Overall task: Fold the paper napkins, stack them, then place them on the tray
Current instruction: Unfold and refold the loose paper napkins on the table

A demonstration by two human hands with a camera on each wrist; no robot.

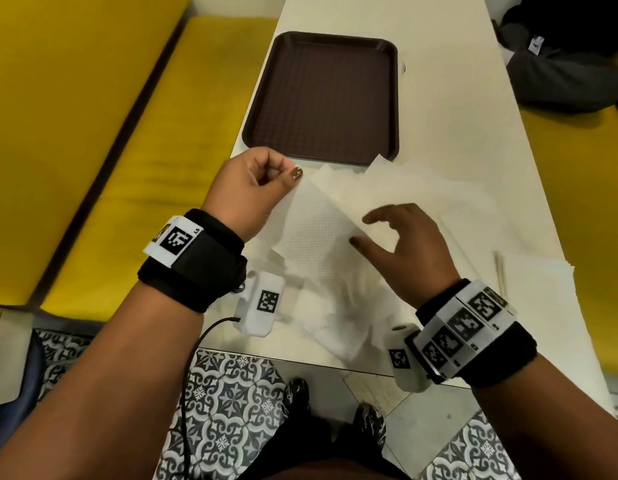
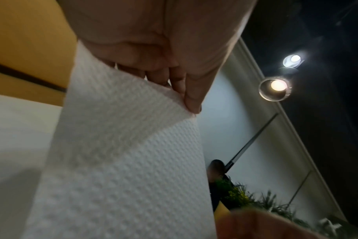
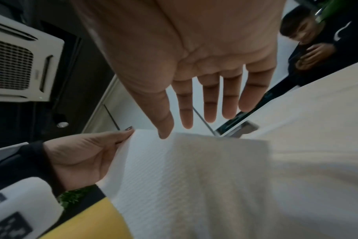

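Observation:
My left hand [image 1: 262, 181] pinches the upper corner of a white embossed paper napkin [image 1: 314, 237] and holds it lifted above the table. The wrist view shows its thumb and fingers [image 2: 186, 95] closed on the napkin [image 2: 123, 145] edge. My right hand [image 1: 401, 244] hovers over the napkin's right side with fingers spread and straight, holding nothing; its fingers [image 3: 208, 103] float just above the napkin [image 3: 194, 177]. A dark brown tray [image 1: 323, 98] lies bare beyond the hands. More loose napkins [image 1: 422, 192] lie spread under and beyond the lifted one.
The white table [image 1: 439, 64] is narrow, flanked by yellow bench seats [image 1: 127, 150] on both sides. A flat pile of napkins [image 1: 539, 289] sits at the near right. Another person [image 1: 564, 57] sits at the far right. The patterned floor and my shoes show below the table's near edge.

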